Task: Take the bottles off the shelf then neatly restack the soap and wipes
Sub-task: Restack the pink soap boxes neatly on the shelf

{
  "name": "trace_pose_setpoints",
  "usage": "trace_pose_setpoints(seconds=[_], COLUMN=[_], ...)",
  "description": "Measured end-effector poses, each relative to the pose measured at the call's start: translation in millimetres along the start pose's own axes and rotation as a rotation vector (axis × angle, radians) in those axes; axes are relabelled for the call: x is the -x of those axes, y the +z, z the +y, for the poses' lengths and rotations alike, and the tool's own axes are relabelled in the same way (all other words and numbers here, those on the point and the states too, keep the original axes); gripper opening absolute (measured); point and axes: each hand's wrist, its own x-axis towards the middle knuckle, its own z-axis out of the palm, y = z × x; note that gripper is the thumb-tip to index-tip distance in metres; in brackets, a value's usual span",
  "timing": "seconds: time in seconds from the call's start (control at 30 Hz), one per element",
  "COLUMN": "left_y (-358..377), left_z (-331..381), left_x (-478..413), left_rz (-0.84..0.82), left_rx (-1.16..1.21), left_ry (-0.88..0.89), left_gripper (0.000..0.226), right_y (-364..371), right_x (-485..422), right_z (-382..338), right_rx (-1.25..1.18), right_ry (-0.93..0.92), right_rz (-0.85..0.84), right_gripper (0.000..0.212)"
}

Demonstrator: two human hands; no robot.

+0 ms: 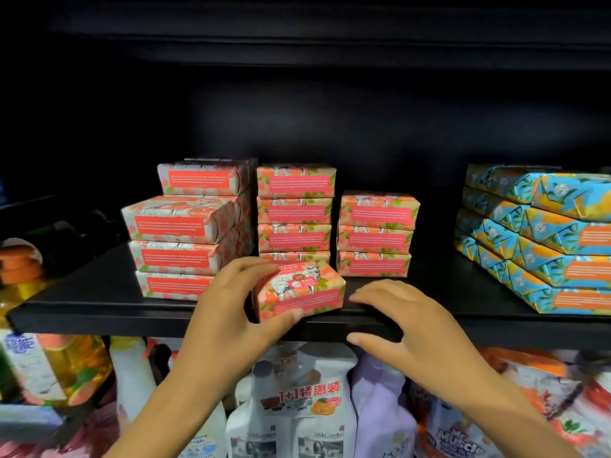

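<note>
- My left hand [238,299] grips a pink soap bar [301,292], thumb on its near face and fingers curled over the far top edge.
- My right hand [406,319] holds nothing. Its fingers are loosely spread just right of that bar, over the shelf's front edge.
- The bar sits at the near edge of the black shelf [99,302], tilted slightly. I cannot tell whether it rests on the shelf.
- Directly behind it stands the middle stack [294,209] of matching pink bars, with a lower right stack [377,233] beside it and a wider left stack [178,246] nearer me.
- Far right, well apart, is a blue-and-orange stack [545,242] of wrapped packs.
- Below the shelf I see white bottles [287,408] and, at left, a yellow bottle [76,368].
</note>
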Motion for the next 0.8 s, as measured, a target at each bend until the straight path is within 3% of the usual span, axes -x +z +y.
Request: trace_pose_setpoints(seconds=[0.17, 0.3, 0.7, 0.8], left_y=[6, 5, 8, 11], left_z=[-6, -5, -8, -10], left_x=[3, -5, -18, -20], left_rz=[0.094, 0.120, 0.055, 0.058], left_rx=[-0.184, -0.200, -0.309, -0.332], left_ry=[0.201, 0.244, 0.183, 0.178], left_gripper=[0.049, 0.032, 0.039, 0.040], right_y=[3, 5, 3, -4], right_x=[3, 4, 3, -2], right_z=[2, 2, 2, 1], right_rx=[0.069, 0.108, 0.080, -0.059], right_ry=[-0.035, -0.045, -0.032, 0.009], right_rz=[0.039, 0.078, 0.029, 0.025], right_gripper=[0.042, 0.042, 0.046, 0.049])
